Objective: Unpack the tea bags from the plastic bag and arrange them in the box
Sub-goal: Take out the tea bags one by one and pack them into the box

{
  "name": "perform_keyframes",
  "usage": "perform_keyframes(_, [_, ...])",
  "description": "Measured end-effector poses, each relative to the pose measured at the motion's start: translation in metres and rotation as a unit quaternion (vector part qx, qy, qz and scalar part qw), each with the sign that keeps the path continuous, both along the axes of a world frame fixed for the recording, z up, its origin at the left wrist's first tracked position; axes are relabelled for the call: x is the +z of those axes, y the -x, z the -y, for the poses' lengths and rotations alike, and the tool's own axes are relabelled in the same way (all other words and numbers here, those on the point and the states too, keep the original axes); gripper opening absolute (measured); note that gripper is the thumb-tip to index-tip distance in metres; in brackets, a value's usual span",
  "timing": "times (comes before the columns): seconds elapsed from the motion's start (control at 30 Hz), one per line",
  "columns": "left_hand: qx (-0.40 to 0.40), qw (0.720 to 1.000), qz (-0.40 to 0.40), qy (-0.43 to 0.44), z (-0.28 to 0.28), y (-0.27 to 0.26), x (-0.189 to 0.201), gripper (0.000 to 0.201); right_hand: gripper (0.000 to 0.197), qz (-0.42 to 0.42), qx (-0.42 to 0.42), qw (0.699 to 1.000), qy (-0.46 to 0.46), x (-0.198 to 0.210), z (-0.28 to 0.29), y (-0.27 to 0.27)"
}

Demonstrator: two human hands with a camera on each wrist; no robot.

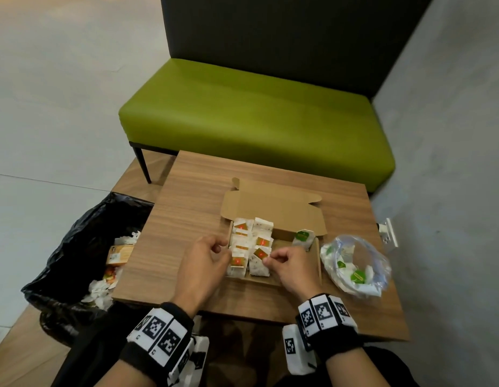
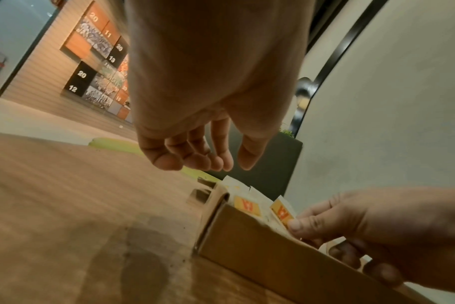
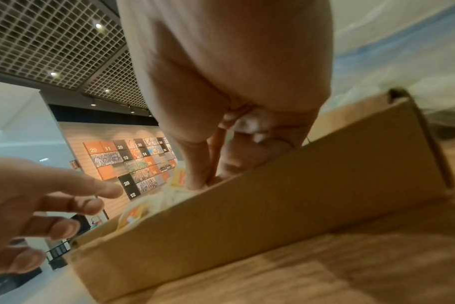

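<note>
Head view: open brown cardboard box (image 1: 298,216) sits mid-table on the wooden table (image 1: 192,196). White tea bags with orange tags (image 1: 249,248) fill 2 rows at its left end; clear plastic bag (image 1: 357,263) lies just right of the box.

Left wrist view: left hand (image 2: 195,133) hovers over the box, fingers loosely curled, holding nothing.

Right wrist view: right hand (image 3: 234,123) pinches a tea bag inside the box.

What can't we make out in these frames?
- Print on the orange tea bag tags: too small in the head view, blurred in the wrist views.
- How many tea bags remain in the plastic bag: head view, crumpled plastic hides them.
- Right hand fingertips: right wrist view, box wall covers them.
- Left hand contact with the bags: unclear.
</note>
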State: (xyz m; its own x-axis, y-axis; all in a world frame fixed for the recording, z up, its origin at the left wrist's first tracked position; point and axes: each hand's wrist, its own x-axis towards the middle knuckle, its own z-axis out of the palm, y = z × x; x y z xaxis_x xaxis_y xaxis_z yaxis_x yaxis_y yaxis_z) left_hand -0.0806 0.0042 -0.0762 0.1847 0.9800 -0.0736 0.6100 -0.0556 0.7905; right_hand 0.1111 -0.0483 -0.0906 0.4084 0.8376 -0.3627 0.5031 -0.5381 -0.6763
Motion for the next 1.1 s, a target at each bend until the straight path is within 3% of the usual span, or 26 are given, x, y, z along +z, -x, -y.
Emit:
perform_keyframes(0.13, [0.006, 1.0, -0.02, 0.013, 0.0, 0.001, -0.005, 0.019, 0.012, 0.117, 0.023, 0.992, 0.03, 0.001, -0.004, 0.007])
perform_keyframes(0.27, [-0.006, 0.999, -0.038, 0.028, 0.0, 0.002, -0.009, 0.02, 0.015, 0.18, 0.035, 0.982, 0.044, 0.014, -0.005, 0.003])
perform_keyframes(0.43, [-0.016, 0.998, -0.054, 0.025, 0.002, 0.0, -0.009, 0.019, 0.035, 0.219, 0.074, 0.968, 0.094, 0.019, -0.009, 0.008])
perform_keyframes(0.57, [-0.022, 0.996, -0.081, 0.03, 0.002, 0.0, -0.006, 0.021, 0.036, 0.267, 0.108, 0.953, 0.088, 0.021, -0.01, 0.018])
perform_keyframes(0.7, [-0.024, 0.994, -0.109, -0.013, 0.006, -0.007, 0.009, 0.023, 0.038, 0.217, 0.092, 0.97, 0.066, 0.033, -0.001, 0.013])
perform_keyframes(0.9, [-0.181, 0.977, -0.082, -0.082, 0.036, -0.067, 0.046, 0.012, 0.031, 0.196, -0.065, 0.978, -0.024, 0.083, 0.043, -0.045])
perform_keyframes(1.0, [-0.292, 0.944, -0.094, -0.124, 0.05, -0.109, 0.053, 0.02, 0.017, 0.268, -0.142, 0.953, -0.023, 0.089, 0.067, -0.091])
perform_keyframes(1.1, [-0.355, 0.907, -0.142, -0.177, 0.053, -0.149, 0.051, 0.026, 0.012, 0.248, -0.157, 0.954, 0.052, 0.071, 0.082, -0.131])
